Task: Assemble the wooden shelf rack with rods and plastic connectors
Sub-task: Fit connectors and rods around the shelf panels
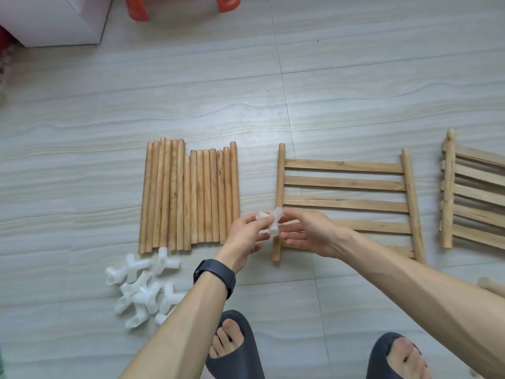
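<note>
A translucent white plastic connector point(272, 221) is held above the floor. My left hand point(246, 236) pinches it from the left, and my right hand point(308, 233) touches it from the right with its thumb, fingers loosely extended below. Directly behind them lies a slatted wooden shelf panel point(344, 203), flat on the floor. Left of it, several wooden rods point(188, 195) lie side by side in a row. A heap of several white connectors point(142, 291) sits near my left forearm.
More slatted panels point(470, 192) are stacked at the right edge. A white box point(54, 20) and a red plastic stool point(180, 6) stand at the top left. My feet in dark slippers point(232, 348) are at the bottom. Another rod end point(489, 285) shows at the right.
</note>
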The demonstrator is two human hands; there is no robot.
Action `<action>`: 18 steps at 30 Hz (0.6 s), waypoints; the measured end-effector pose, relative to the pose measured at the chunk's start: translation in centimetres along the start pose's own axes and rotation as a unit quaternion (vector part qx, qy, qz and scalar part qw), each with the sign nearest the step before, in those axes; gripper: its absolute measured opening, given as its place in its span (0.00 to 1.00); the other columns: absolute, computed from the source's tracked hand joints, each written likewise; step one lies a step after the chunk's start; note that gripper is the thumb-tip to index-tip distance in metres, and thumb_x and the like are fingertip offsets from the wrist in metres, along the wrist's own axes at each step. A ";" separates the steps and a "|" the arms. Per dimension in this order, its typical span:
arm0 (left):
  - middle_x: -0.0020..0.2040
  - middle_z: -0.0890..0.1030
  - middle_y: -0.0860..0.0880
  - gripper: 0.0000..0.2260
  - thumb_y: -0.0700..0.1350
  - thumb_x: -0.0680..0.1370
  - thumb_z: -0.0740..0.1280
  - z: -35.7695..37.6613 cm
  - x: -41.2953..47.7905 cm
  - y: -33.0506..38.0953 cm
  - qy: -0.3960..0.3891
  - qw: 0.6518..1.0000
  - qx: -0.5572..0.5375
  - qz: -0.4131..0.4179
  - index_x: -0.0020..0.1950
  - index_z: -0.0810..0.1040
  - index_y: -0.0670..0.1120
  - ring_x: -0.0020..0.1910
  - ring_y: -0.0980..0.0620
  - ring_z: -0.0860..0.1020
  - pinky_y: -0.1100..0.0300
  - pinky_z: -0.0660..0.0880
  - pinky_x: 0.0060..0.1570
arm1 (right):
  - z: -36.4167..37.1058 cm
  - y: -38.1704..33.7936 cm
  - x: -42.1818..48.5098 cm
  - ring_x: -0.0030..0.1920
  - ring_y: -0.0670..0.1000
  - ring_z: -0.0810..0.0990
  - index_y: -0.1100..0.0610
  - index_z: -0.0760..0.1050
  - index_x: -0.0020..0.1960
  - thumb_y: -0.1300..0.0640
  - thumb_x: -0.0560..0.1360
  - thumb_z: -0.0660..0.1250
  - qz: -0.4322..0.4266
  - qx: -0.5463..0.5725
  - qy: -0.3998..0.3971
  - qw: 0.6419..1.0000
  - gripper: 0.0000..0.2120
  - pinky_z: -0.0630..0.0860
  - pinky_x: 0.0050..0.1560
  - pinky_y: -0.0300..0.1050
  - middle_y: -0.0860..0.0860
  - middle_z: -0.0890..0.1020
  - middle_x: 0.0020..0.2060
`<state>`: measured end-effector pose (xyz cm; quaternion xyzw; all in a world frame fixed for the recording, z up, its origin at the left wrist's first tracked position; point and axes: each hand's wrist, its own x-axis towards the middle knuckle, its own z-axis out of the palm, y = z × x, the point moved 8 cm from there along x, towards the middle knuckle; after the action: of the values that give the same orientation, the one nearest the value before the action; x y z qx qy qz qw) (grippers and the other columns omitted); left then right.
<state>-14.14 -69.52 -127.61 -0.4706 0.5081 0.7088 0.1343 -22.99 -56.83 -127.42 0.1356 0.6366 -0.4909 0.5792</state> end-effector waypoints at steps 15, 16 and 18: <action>0.55 0.83 0.46 0.20 0.36 0.74 0.75 -1.0 0.5 -1.5 -0.037 0.999 -0.033 -0.009 0.64 0.76 0.44 0.52 0.51 0.83 0.60 0.78 0.46 | 0.5 1.0 0.3 0.34 0.46 0.82 0.57 0.77 0.50 0.60 0.80 0.68 -0.054 -0.058 0.019 0.997 0.01 0.78 0.38 0.39 0.54 0.87 0.39; 0.51 0.83 0.46 0.18 0.36 0.75 0.74 -1.1 0.6 -1.6 -0.038 0.999 -0.016 0.000 0.63 0.75 0.43 0.47 0.52 0.83 0.61 0.79 0.45 | 0.6 1.1 0.2 0.35 0.47 0.83 0.57 0.77 0.50 0.59 0.79 0.70 -0.055 -0.069 0.010 0.996 0.03 0.79 0.40 0.40 0.55 0.87 0.40; 0.48 0.83 0.44 0.14 0.36 0.77 0.72 -1.3 0.6 -1.8 -0.035 0.999 -0.007 0.005 0.60 0.74 0.43 0.40 0.53 0.82 0.64 0.79 0.41 | 1.0 1.4 0.0 0.38 0.49 0.84 0.59 0.78 0.50 0.58 0.76 0.74 -0.055 -0.089 -0.014 0.994 0.07 0.79 0.41 0.40 0.57 0.88 0.43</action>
<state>-12.51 -69.98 -129.19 -0.4441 0.5008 0.7287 0.1453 -21.35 -56.96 -127.90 0.0418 0.6762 -0.4651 0.5698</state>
